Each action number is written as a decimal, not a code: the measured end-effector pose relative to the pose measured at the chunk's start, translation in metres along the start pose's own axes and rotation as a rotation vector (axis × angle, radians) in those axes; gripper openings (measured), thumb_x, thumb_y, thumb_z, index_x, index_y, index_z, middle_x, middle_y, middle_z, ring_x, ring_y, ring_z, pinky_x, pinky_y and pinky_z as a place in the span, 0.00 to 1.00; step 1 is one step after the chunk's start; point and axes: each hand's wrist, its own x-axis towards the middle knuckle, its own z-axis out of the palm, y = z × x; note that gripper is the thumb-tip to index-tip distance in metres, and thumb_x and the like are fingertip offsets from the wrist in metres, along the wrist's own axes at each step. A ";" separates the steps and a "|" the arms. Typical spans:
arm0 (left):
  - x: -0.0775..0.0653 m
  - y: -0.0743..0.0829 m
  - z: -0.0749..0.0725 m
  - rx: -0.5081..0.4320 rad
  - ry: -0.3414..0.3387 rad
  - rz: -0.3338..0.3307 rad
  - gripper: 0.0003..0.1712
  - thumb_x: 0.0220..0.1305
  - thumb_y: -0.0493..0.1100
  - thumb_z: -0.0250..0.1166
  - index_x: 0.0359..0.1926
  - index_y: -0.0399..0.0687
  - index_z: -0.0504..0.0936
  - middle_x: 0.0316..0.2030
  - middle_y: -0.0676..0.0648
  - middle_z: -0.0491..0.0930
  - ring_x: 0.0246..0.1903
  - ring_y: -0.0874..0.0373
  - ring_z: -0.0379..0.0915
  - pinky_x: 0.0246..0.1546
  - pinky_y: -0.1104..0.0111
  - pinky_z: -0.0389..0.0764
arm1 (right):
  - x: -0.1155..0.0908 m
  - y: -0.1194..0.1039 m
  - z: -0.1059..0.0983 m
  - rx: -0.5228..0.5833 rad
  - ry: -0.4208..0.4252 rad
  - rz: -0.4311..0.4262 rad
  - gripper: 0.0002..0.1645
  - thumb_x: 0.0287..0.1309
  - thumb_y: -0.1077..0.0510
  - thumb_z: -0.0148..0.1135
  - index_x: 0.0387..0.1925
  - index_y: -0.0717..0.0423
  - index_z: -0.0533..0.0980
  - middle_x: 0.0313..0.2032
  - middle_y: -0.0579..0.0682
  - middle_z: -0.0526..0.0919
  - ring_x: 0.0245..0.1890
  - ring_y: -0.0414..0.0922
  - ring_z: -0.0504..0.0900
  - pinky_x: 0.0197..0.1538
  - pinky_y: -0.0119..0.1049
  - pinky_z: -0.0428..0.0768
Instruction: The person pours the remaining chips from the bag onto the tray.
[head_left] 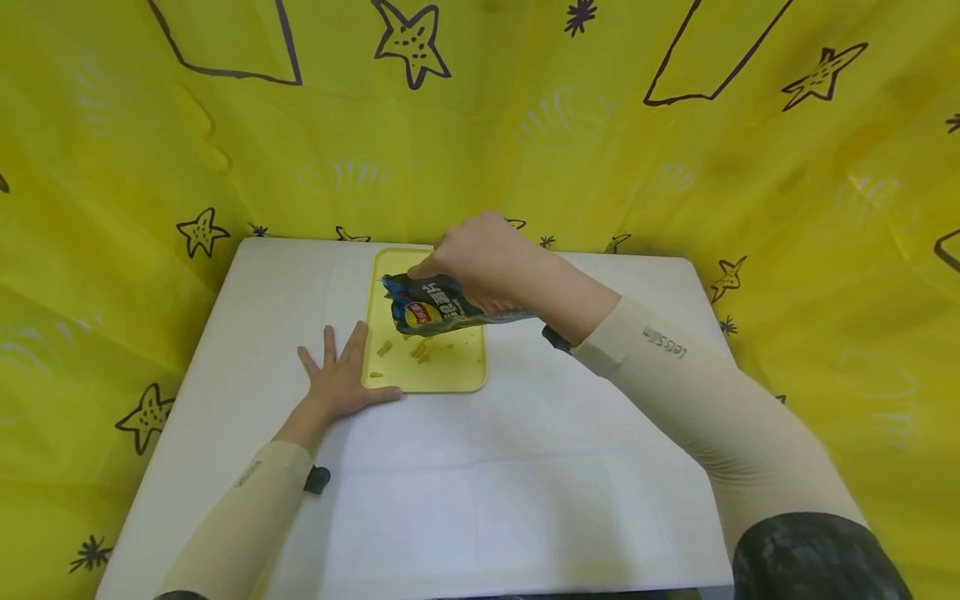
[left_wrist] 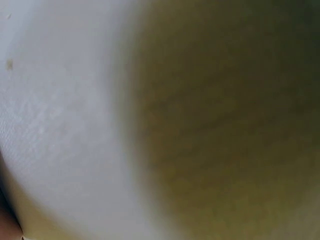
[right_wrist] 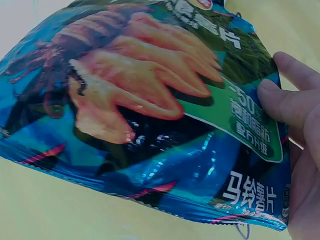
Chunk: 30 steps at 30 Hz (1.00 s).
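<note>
My right hand [head_left: 491,254] grips a blue and dark potato chip bag [head_left: 450,302] above a yellow tray [head_left: 461,373]. The bag lies tilted on its side, its left end over the tray. In the right wrist view, thumb and fingers pinch one edge of the bag [right_wrist: 145,100], whose front shows ridged chips. Several chip pieces [head_left: 418,350] lie scattered on the tray. At the tray's near left corner rests my left hand [head_left: 339,383], fingers spread and thumb along the near edge. The left wrist view is mostly filled by blurred sleeve.
The tray stands toward the back of a white table [head_left: 510,500]. A yellow curtain [head_left: 480,108] with starfish drawings hangs behind and at both sides. A small brown crumb [left_wrist: 9,64] appears on the white surface in the left wrist view.
</note>
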 end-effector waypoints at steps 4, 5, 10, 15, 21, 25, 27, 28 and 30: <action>-0.001 0.001 -0.001 0.003 -0.002 -0.002 0.76 0.29 0.88 0.48 0.72 0.52 0.31 0.71 0.44 0.37 0.66 0.40 0.12 0.48 0.38 0.09 | 0.001 -0.003 0.002 -0.016 -0.012 -0.039 0.45 0.35 0.61 0.71 0.56 0.23 0.70 0.33 0.39 0.81 0.22 0.43 0.72 0.22 0.37 0.74; -0.001 0.001 -0.002 0.004 0.000 -0.004 0.76 0.29 0.88 0.48 0.72 0.52 0.31 0.71 0.44 0.38 0.66 0.39 0.12 0.48 0.38 0.10 | 0.001 -0.004 0.003 -0.018 -0.013 -0.046 0.44 0.36 0.61 0.72 0.56 0.23 0.70 0.34 0.39 0.81 0.22 0.43 0.73 0.23 0.37 0.74; -0.002 0.002 0.000 0.008 -0.011 -0.001 0.76 0.29 0.88 0.48 0.71 0.52 0.30 0.72 0.45 0.37 0.66 0.40 0.12 0.48 0.38 0.09 | -0.003 -0.008 0.007 -0.045 0.014 -0.070 0.41 0.37 0.56 0.74 0.55 0.22 0.71 0.35 0.41 0.82 0.26 0.42 0.76 0.28 0.38 0.76; -0.003 0.002 0.000 0.006 -0.011 -0.001 0.76 0.29 0.88 0.48 0.71 0.51 0.30 0.71 0.44 0.38 0.66 0.39 0.13 0.48 0.38 0.10 | -0.005 -0.010 0.008 -0.050 0.035 -0.077 0.40 0.36 0.53 0.76 0.53 0.22 0.72 0.35 0.40 0.82 0.28 0.41 0.77 0.28 0.38 0.76; -0.002 0.001 0.000 0.001 0.003 -0.005 0.76 0.29 0.88 0.49 0.72 0.52 0.31 0.71 0.45 0.38 0.66 0.40 0.12 0.48 0.39 0.09 | -0.004 -0.010 0.010 -0.049 0.027 -0.080 0.41 0.34 0.53 0.76 0.54 0.22 0.72 0.36 0.40 0.82 0.29 0.41 0.77 0.30 0.39 0.77; -0.001 0.002 0.000 0.011 0.005 0.002 0.76 0.29 0.88 0.48 0.72 0.52 0.30 0.71 0.44 0.40 0.66 0.39 0.13 0.48 0.38 0.09 | -0.003 -0.011 0.018 -0.046 0.009 -0.098 0.40 0.30 0.50 0.78 0.50 0.23 0.74 0.34 0.39 0.82 0.29 0.41 0.77 0.30 0.40 0.77; -0.001 0.002 -0.001 0.014 0.006 0.007 0.76 0.29 0.88 0.48 0.72 0.51 0.31 0.71 0.44 0.40 0.66 0.39 0.13 0.48 0.38 0.09 | -0.002 -0.013 0.022 -0.054 0.010 -0.098 0.35 0.33 0.50 0.77 0.47 0.24 0.75 0.32 0.39 0.82 0.27 0.41 0.76 0.28 0.40 0.77; -0.001 0.002 -0.001 0.016 0.005 0.007 0.76 0.29 0.88 0.48 0.71 0.51 0.30 0.71 0.44 0.40 0.66 0.39 0.13 0.48 0.38 0.09 | -0.002 -0.014 0.023 -0.061 0.012 -0.100 0.33 0.33 0.50 0.77 0.46 0.24 0.76 0.31 0.39 0.81 0.26 0.41 0.76 0.27 0.40 0.76; -0.001 0.002 0.000 0.021 0.003 0.002 0.76 0.28 0.89 0.48 0.71 0.52 0.30 0.71 0.45 0.39 0.66 0.40 0.13 0.48 0.38 0.10 | -0.001 -0.015 0.027 -0.084 0.016 -0.104 0.28 0.37 0.51 0.75 0.43 0.24 0.77 0.29 0.40 0.81 0.24 0.40 0.75 0.25 0.39 0.75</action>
